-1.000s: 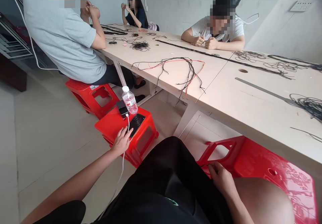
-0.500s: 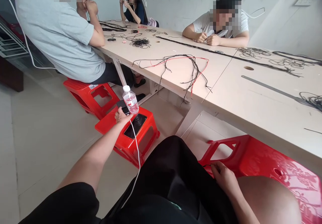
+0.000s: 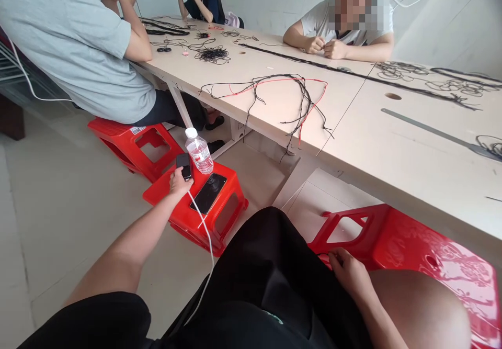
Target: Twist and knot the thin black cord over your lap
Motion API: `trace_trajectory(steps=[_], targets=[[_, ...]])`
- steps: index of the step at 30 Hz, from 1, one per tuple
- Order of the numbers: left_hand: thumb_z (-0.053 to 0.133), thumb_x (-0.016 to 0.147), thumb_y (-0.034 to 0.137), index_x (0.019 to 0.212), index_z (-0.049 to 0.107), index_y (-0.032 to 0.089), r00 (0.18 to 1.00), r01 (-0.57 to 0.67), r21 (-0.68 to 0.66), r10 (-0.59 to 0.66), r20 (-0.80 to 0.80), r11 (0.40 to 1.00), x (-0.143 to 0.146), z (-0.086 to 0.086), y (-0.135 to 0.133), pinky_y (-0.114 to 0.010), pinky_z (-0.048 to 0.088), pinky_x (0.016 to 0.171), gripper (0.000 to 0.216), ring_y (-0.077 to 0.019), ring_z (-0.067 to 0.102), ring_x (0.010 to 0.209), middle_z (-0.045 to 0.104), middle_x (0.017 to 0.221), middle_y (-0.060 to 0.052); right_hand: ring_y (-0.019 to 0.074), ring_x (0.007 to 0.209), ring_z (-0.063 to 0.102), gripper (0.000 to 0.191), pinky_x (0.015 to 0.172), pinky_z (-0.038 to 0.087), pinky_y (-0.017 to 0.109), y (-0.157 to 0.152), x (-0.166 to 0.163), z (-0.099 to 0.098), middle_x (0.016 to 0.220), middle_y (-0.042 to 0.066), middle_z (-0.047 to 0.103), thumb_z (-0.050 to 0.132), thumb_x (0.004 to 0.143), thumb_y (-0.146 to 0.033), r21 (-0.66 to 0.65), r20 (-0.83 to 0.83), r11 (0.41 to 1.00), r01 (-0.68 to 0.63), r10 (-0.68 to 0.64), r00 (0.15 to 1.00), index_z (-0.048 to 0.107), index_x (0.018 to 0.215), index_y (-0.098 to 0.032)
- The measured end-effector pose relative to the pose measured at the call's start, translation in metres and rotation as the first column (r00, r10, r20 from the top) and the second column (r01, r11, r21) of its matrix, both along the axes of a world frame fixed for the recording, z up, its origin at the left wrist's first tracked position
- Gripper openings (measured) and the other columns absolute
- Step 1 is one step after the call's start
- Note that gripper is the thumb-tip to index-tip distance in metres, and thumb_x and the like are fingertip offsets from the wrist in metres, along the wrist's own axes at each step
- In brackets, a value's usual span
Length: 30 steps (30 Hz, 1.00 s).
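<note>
Left hand (image 3: 181, 182) outstretched, grip holding a black box (image 3: 182, 162), right hand (image 3: 350, 268) curled, pinching a dark cord (image 3: 323, 255)

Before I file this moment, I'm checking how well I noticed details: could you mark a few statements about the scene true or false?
1. The left hand holds the black box. True.
2. The water bottle lies on its side. False: it stands upright.
3. A red cord lies among black cords. True.
4. The right hand rests on the tabletop. False: it is down by the lap.
5. The white cable runs near the left hand. True.
</note>
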<state>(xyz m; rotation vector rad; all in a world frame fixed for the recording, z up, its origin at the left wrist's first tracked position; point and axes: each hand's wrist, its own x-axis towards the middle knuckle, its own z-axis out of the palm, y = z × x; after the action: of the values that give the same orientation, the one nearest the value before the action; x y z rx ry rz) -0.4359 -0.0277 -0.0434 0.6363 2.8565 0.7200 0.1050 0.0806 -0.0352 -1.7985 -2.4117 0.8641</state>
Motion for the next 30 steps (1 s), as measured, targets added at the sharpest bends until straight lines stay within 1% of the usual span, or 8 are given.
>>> trace_trajectory(steps=[4,7,11,12,14,17,20,30], targets=[[0.063,0.071,0.022,0.132,0.036,0.019,0.995,0.100,-0.015,-0.099,0.031,0.995,-0.018,0.012,-0.030,-0.031,0.045,0.092,0.067,-0.0214,0.055,0.110,0.050,0.128,-0.012,0.0228,0.073,0.065,0.026,0.062,0.043,0.028,-0.001,-0.001,-0.001,0.076,0.005,0.069,0.037,0.080,-0.039,0.025,-0.008,1.000,-0.014,0.014,1.000,0.057,0.081,-0.021],[0.065,0.069,0.024,0.131,0.039,0.020,0.990,0.138,-0.055,-0.137,0.028,0.989,-0.020,0.021,-0.041,-0.036,0.046,0.090,0.067,-0.0254,0.055,0.108,0.052,0.126,-0.013,0.0224,0.073,0.065,0.026,0.062,0.042,0.027,-0.001,-0.001,-0.003,0.076,0.004,0.069,0.038,0.080,-0.038,0.026,-0.019,0.999,-0.028,0.029,0.999,0.057,0.079,-0.021],[0.066,0.067,0.030,0.125,0.046,0.024,0.972,0.198,-0.076,-0.206,-0.116,0.977,0.018,0.022,-0.028,-0.043,0.025,0.108,0.061,-0.0316,0.025,0.133,0.035,0.142,-0.009,0.0213,0.070,0.065,0.024,0.061,0.042,0.027,-0.001,-0.003,-0.001,0.073,0.003,0.068,0.038,0.080,-0.038,0.022,-0.034,0.999,-0.028,0.029,0.999,0.055,0.077,-0.022],[0.063,0.070,0.035,0.123,0.047,0.024,0.944,0.273,-0.101,-0.286,-0.166,0.957,0.033,0.019,-0.022,-0.042,0.023,0.109,0.056,-0.0303,0.026,0.133,0.036,0.141,-0.008,0.0210,0.069,0.065,0.023,0.061,0.042,0.026,-0.001,-0.004,-0.001,0.073,0.004,0.068,0.038,0.080,-0.037,0.026,-0.040,0.999,-0.031,0.032,0.999,0.056,0.076,-0.022],[0.063,0.067,0.045,0.125,0.044,0.025,0.929,0.336,-0.197,-0.359,-0.094,0.921,0.063,0.011,-0.007,-0.042,0.027,0.106,0.064,-0.0310,0.029,0.130,0.039,0.138,-0.009,0.0200,0.068,0.064,0.023,0.060,0.042,0.026,-0.002,-0.005,0.001,0.073,0.004,0.068,0.039,0.079,-0.035,0.037,-0.045,0.998,-0.042,0.044,0.998,0.056,0.076,-0.022],[0.062,0.065,0.050,0.126,0.041,0.019,0.958,0.273,-0.242,-0.287,-0.023,0.931,0.093,-0.002,0.011,-0.050,0.036,0.094,0.071,-0.0372,0.038,0.122,0.048,0.128,-0.016,0.0191,0.066,0.064,0.021,0.058,0.041,0.025,-0.003,-0.007,0.004,0.070,0.003,0.066,0.038,0.080,-0.034,0.048,-0.031,0.997,-0.057,0.059,0.998,0.055,0.074,-0.022],[0.060,0.067,0.047,0.125,0.040,0.017,0.973,0.222,-0.256,-0.232,-0.011,0.941,0.102,-0.008,0.021,-0.051,0.037,0.091,0.069,-0.0382,0.040,0.120,0.050,0.125,-0.019,0.0191,0.067,0.063,0.021,0.058,0.041,0.024,-0.004,-0.008,0.006,0.071,0.003,0.066,0.037,0.080,-0.033,0.049,-0.026,0.997,-0.060,0.061,0.998,0.054,0.076,-0.022],[0.064,0.064,0.040,0.115,0.039,0.023,0.976,0.199,-0.243,-0.215,-0.039,0.949,0.107,-0.003,0.025,-0.049,0.036,0.089,0.059,-0.0358,0.043,0.117,0.056,0.118,-0.013,0.0197,0.069,0.064,0.021,0.060,0.042,0.026,-0.004,-0.008,0.005,0.075,0.004,0.067,0.038,0.081,-0.033,0.039,-0.050,0.998,-0.050,0.052,0.997,0.055,0.076,-0.021]])
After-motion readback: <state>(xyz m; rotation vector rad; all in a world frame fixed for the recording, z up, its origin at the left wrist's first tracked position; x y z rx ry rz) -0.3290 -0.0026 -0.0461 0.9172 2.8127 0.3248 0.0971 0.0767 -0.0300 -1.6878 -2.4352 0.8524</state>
